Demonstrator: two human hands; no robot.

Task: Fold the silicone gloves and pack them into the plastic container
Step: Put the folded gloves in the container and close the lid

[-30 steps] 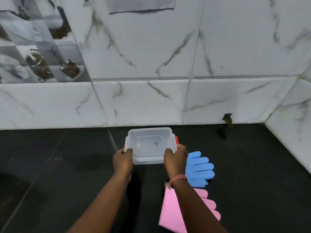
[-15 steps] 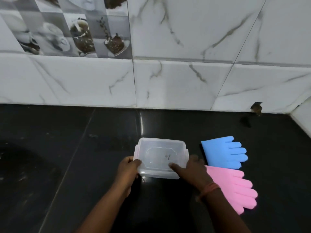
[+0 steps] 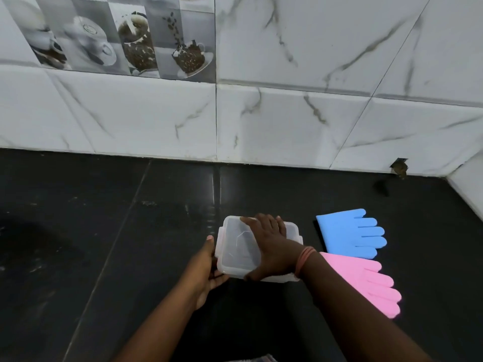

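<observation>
A clear plastic container [image 3: 234, 248] with its lid on sits on the black counter [image 3: 130, 231]. My right hand [image 3: 271, 250] lies across the lid, fingertips at the far edge and thumb hooked on the near edge. My left hand [image 3: 205, 273] holds the container's left side, thumb along the wall and fingers at the front corner. To the right, a blue silicone glove [image 3: 347, 236] lies flat with its fingers pointing right. A pink silicone glove [image 3: 366, 280] lies flat just in front of it, partly under my right forearm.
A white marble-tiled wall [image 3: 261, 121] bounds the counter at the back and turns a corner at the far right [image 3: 467, 184]. A small broken hole [image 3: 400, 169] shows at the wall's base. Decorative coffee tiles [image 3: 136, 40] are at the upper left.
The container came down from being held up in both hands onto the counter. My right hand slid from the right edge onto the top of the lid. The view shifted left and down.
</observation>
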